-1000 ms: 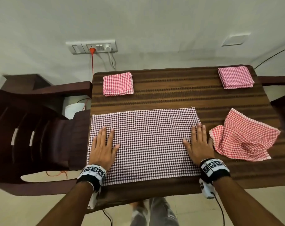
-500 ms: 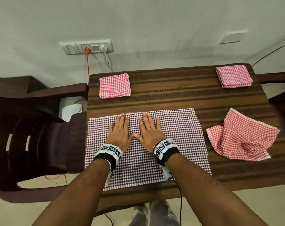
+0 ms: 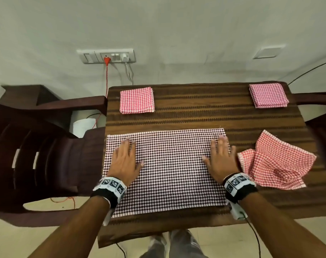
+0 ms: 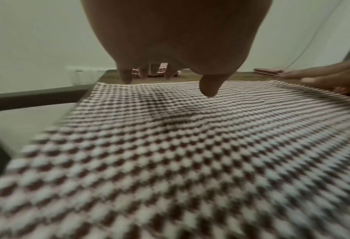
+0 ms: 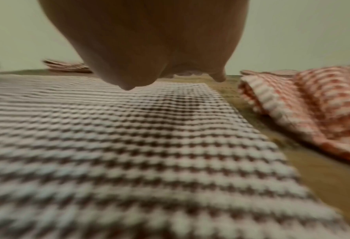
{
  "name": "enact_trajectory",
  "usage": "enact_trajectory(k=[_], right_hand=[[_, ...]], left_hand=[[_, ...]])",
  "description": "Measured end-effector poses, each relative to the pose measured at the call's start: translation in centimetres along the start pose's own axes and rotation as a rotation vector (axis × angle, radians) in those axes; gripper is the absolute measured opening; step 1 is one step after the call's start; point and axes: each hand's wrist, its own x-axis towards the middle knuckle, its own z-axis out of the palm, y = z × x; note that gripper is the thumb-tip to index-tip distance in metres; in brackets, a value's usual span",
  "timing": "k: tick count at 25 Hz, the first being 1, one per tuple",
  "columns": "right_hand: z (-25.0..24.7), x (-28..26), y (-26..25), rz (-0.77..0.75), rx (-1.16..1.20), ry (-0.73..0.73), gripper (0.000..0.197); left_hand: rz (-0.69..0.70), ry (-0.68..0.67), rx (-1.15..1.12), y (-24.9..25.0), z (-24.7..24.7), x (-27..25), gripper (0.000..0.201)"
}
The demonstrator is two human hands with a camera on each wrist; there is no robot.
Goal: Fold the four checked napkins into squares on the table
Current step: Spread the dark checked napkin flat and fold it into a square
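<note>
You face a pale green wall (image 3: 177, 25) with a white switchboard (image 3: 106, 56), a red cord (image 3: 106, 77) hanging from it; a dark wooden chair (image 3: 37, 146) stands left of your striped brown table (image 3: 205, 116); beige floor (image 3: 18, 239) lies below.

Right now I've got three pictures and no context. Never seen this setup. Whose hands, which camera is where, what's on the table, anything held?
No machine: a person works bare-handed, with a camera on the head and one strapped to each wrist. The wide top picture is the head view; the two blurry low ones look along each palm from the wrists.

On the wooden table a dark checked napkin lies spread flat. The left hand and right hand lie on its two ends with straight fingers, so nothing is in a grip. Two red checked napkins already folded into squares sit at the far left and far right. A crumpled red checked napkin waits beside the right hand.
</note>
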Motion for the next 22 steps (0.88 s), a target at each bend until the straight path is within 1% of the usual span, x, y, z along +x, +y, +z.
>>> enact_trajectory(k=[1,2,3,4,5,6,7,8,10,13,16,18,19,20,22], right_hand=[[0.0,-1.3,-2.6,-0.098,-0.003,0.006,0.08],[0.5,-3.0,-5.6,-0.227,0.006,0.012,0.077],[1.5,-4.8,-8.4,-0.355,0.012,0.013,0.075],[2.7,-6.2,-10.6,-0.454,0.0,0.008,0.072],[3.9,-7.5,-11.9,-0.514,-0.02,0.001,0.07],[4.8,-8.1,-12.2,-0.536,-0.048,0.006,0.069],[5.5,-8.6,-11.6,-0.523,-0.063,0.03,0.068],[6.1,-8.8,-10.4,-0.488,-0.061,0.058,0.069],[6.8,-9.5,-6.9,-0.371,-0.034,0.063,0.07],[8.3,-11.1,-0.7,-0.121,0.023,0.062,0.072],[7.8,-13.0,2.9,0.122,0.124,0.062,0.072],[6.9,-14.0,3.6,0.226,0.237,0.111,0.062],[6.7,-14.2,3.7,0.246,0.306,0.152,0.055],[6.5,-14.4,3.8,0.263,0.377,0.189,0.05],[6.1,-14.4,4.0,0.304,0.494,0.215,0.042]], left_hand=[[0.073,0.015,-0.012,1.8,0.4,-1.0,0.083],[0.145,0.011,-0.019,3.5,1.2,-2.3,0.081],[0.193,-0.005,-0.018,4.9,2.2,-3.6,0.08],[0.211,-0.012,-0.006,5.6,3.2,-4.7,0.079],[0.202,-0.016,0.007,5.7,4.1,-5.8,0.078],[0.185,-0.02,0.014,5.1,4.9,-6.9,0.076],[0.171,-0.02,0.022,4.2,5.6,-8.0,0.075],[0.159,-0.018,0.03,3.0,6.1,-9.0,0.075],[0.118,0.005,0.022,0.8,6.8,-10.6,0.076],[0.075,0.042,0.003,-1.6,7.4,-12.8,0.076],[0.037,0.035,0.005,-2.4,7.2,-13.6,0.076],[-0.02,0.054,-0.006,-1.1,6.2,-12.7,0.074],[-0.021,0.063,-0.018,0.1,5.4,-11.8,0.072],[0.008,0.06,-0.022,1.8,4.3,-10.6,0.069],[0.136,0.05,-0.012,5.9,2.0,-7.5,0.063]])
